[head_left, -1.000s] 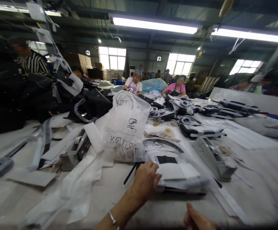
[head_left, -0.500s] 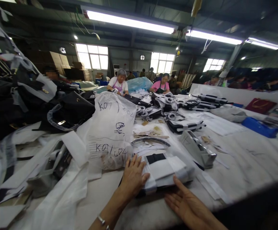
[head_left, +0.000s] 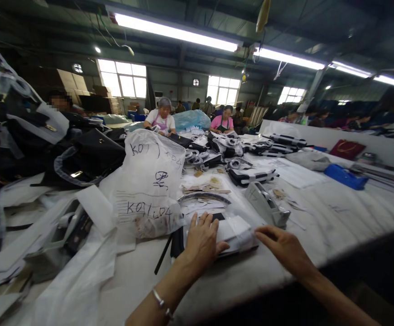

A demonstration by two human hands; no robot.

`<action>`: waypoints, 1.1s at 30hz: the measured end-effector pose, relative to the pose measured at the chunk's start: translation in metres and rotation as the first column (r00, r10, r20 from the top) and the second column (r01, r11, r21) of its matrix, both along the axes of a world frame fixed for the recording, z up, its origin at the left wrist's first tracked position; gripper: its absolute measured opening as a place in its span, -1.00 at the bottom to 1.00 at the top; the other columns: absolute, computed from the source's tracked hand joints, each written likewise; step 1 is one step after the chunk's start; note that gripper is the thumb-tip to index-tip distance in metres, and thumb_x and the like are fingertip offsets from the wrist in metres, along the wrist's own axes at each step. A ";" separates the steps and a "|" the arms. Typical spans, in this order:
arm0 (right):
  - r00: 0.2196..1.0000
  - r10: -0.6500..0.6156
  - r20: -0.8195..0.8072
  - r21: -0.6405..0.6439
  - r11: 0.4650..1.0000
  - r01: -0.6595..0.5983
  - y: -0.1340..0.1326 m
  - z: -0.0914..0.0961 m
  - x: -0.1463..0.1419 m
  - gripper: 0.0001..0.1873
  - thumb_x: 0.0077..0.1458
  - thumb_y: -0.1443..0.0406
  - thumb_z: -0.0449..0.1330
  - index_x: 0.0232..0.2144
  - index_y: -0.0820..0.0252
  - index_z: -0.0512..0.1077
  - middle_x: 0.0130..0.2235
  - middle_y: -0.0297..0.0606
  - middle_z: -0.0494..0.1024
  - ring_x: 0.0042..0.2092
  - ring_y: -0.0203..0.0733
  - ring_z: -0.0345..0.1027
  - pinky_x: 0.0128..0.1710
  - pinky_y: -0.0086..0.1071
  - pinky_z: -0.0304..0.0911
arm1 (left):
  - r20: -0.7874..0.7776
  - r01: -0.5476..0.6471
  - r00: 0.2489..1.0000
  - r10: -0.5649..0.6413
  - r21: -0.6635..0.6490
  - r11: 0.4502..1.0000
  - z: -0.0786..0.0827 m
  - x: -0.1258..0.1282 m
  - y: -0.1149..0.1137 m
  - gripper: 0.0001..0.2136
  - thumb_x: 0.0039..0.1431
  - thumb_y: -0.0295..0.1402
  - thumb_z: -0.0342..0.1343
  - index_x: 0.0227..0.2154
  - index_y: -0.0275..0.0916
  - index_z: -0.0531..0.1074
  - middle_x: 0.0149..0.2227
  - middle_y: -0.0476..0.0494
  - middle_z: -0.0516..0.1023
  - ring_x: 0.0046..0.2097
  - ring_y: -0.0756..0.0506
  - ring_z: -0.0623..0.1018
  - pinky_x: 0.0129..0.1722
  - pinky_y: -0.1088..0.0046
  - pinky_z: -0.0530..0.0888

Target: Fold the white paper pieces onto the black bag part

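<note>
My left hand (head_left: 202, 240) lies flat with fingers spread on the left end of a flat black piece wrapped in white paper and clear film (head_left: 235, 233), near the table's front edge. At the wrapped piece's right end, my right hand (head_left: 283, 248) bends its fingers down onto that edge; what it grips, if anything, is hidden. A silver bracelet sits on my left wrist. A grey tape dispenser (head_left: 266, 205) stands just behind my right hand. A white bag with handwritten marks (head_left: 149, 183) stands behind my left hand.
Black handbags (head_left: 88, 156) pile up at the left. White paper sheets and film lie at the front left. Wrapped black pieces cover the table's middle (head_left: 251, 174). A blue item (head_left: 344, 175) lies at right. Two seated people (head_left: 161, 118) work at the far end.
My right hand moved from the wrapped piece's near side to its right end. My left hand shifted slightly right on it. The view turned a little to the right.
</note>
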State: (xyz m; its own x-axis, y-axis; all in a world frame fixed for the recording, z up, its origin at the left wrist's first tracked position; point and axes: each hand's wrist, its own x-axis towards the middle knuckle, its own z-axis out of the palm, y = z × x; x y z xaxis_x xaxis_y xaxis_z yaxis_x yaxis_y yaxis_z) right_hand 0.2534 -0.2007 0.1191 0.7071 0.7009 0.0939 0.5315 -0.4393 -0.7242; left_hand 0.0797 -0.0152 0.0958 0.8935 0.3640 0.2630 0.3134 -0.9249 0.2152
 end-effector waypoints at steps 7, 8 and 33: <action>0.997 0.074 -0.038 -0.350 0.933 -0.082 0.060 0.015 0.050 -0.76 0.09 0.30 0.17 -0.23 0.28 0.57 -0.40 -0.18 0.62 -0.38 -0.12 0.49 -0.42 -0.38 0.33 | -0.067 -0.066 0.996 0.059 -0.108 0.992 -0.012 0.040 -0.023 -0.29 0.05 0.10 0.25 0.12 -0.34 0.33 0.07 -0.39 0.46 0.12 -0.35 0.43 0.11 0.06 0.37; 0.995 0.082 -0.060 -0.368 0.924 -0.098 0.066 0.012 0.054 -0.78 0.07 0.32 0.19 -0.26 0.30 0.57 -0.45 -0.19 0.60 -0.44 -0.14 0.47 -0.48 -0.39 0.30 | -0.041 -0.055 0.998 0.051 -0.102 0.993 -0.016 0.039 -0.023 -0.31 0.06 0.07 0.26 0.11 -0.33 0.33 0.06 -0.36 0.46 0.12 -0.33 0.42 0.10 0.09 0.37; 0.971 0.146 -0.190 -0.404 0.890 -0.212 0.075 -0.005 0.063 -0.75 0.06 0.26 0.24 -0.21 0.27 0.54 -0.53 -0.40 0.43 -0.55 -0.33 0.23 -0.60 -0.47 0.06 | -0.062 0.058 0.996 -0.064 -0.089 0.994 -0.044 0.036 -0.019 -0.43 0.30 -0.04 0.06 0.28 -0.16 0.16 0.31 -0.30 0.27 0.33 -0.30 0.25 0.29 -0.12 0.18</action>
